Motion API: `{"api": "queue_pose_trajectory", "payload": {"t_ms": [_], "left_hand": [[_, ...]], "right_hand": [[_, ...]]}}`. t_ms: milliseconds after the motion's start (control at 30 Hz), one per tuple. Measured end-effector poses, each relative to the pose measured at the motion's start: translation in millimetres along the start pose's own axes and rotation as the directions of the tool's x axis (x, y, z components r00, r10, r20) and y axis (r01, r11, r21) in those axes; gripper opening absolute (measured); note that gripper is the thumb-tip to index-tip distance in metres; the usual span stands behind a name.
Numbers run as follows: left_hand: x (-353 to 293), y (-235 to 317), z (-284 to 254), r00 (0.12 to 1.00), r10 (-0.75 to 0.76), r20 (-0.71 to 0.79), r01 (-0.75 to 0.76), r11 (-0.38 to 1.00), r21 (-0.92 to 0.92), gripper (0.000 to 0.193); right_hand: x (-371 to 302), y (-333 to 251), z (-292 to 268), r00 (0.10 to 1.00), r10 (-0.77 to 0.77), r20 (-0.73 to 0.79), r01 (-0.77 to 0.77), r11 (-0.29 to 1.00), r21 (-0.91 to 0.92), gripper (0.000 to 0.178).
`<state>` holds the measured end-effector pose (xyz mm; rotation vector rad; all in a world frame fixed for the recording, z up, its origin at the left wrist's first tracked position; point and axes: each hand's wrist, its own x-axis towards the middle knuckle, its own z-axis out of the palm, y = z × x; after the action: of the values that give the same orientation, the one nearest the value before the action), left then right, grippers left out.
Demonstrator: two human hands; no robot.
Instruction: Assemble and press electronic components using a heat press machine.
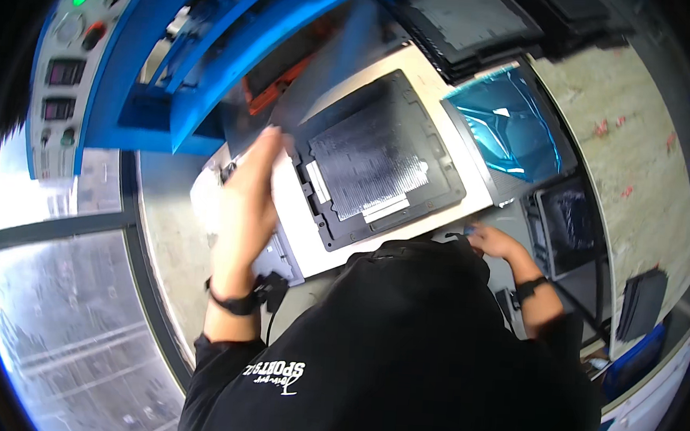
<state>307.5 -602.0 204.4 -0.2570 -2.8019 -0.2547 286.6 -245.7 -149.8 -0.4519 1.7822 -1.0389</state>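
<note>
Head view, items as we find them. One black tray (437, 159), lying flat on a pale board (304, 241) in front of us; a ribbed dark panel (372, 166) sits within its rim. Bare strips of board show along the tray's left and right edges. One left hand (252, 190), blurred, raised at the board's left edge, fingers pointing away from us; we cannot tell whether they grip the grey streak beyond them. One right hand (497, 242), low, just off the board's near right corner, fingers bent; we cannot tell what, if anything, they hold. One blue machine (115, 99), bounding the room at far left. One shiny teal sheet (513, 119), close along the board's right edge. One stack of dark trays (479, 22), crowding the far right corner. Above the tray, the space is open.
</note>
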Motion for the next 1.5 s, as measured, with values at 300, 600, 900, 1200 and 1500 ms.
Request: {"api": "queue_pose_trajectory", "payload": {"t_ms": [300, 600, 900, 1200, 1500], "left_hand": [[-50, -13, 141, 0.945, -0.054, 0.322, -0.097, 0.894, 0.438, 0.05], [-82, 1, 132, 0.958, 0.016, 0.286, -0.053, 0.991, 0.121, 0.057], [-106, -6, 131, 0.911, -0.169, 0.375, 0.163, 0.985, 0.048, 0.078], [-106, -14, 132, 0.891, -0.112, 0.44, 0.075, 0.992, 0.101, 0.077], [-110, -21, 144, 0.935, -0.071, 0.347, 0.092, 0.995, -0.044, 0.084]], "right_hand": [[-72, -245, -61, 0.765, -0.551, -0.333, 0.358, 0.794, -0.491, 0.051], [15, -242, -33, 0.744, -0.662, 0.092, 0.274, 0.176, -0.946, 0.071], [13, -234, -24, 0.772, -0.622, 0.128, 0.315, 0.199, -0.928, 0.079], [22, -230, -25, 0.715, -0.693, 0.096, 0.358, 0.244, -0.901, 0.073], [20, -224, -29, 0.76, -0.644, 0.091, 0.366, 0.307, -0.879, 0.081]]}}
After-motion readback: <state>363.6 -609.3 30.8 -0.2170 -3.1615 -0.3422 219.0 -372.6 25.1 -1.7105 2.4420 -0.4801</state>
